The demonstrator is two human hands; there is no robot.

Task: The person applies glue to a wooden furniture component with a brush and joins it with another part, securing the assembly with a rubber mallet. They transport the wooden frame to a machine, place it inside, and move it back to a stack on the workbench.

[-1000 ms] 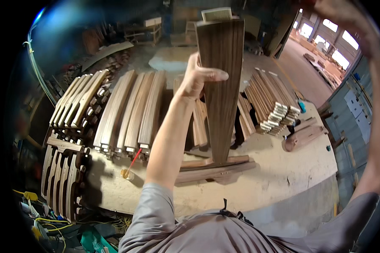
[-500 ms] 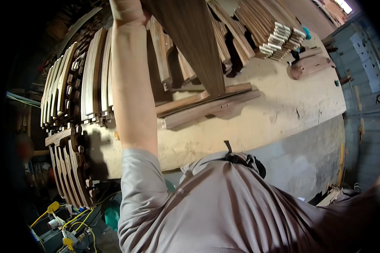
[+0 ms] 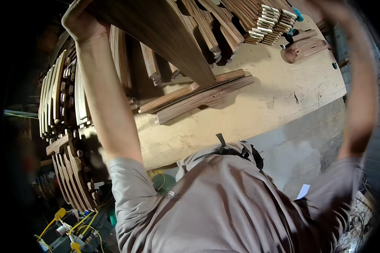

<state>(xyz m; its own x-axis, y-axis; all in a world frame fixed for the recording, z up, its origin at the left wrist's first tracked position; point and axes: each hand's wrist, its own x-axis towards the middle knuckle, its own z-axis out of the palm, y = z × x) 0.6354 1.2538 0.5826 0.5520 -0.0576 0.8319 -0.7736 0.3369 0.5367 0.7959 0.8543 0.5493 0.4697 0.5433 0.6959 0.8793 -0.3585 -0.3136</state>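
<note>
Presently, the left hand [image 3: 82, 25], toward ten-thirty, grasps the dark-brown tapered wooden board [image 3: 156, 38]; its narrow foot meets a long brown wooden rail [image 3: 230, 77] near twelve. Right hand [image 3: 330, 7], toward one-thirty: blurred, finger state indeterminable. Risk: one-sided grip may twist the joint.

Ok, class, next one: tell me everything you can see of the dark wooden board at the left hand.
The dark brown wooden board is long and flat, with fine grain running lengthwise. In view it slants up and left, looking wider toward the top, where the frame cuts it off. The left hand holds it high on its left side. Its narrow-looking lower end meets a wooden rail on the table; exactly what it rests on is unclear.
</note>
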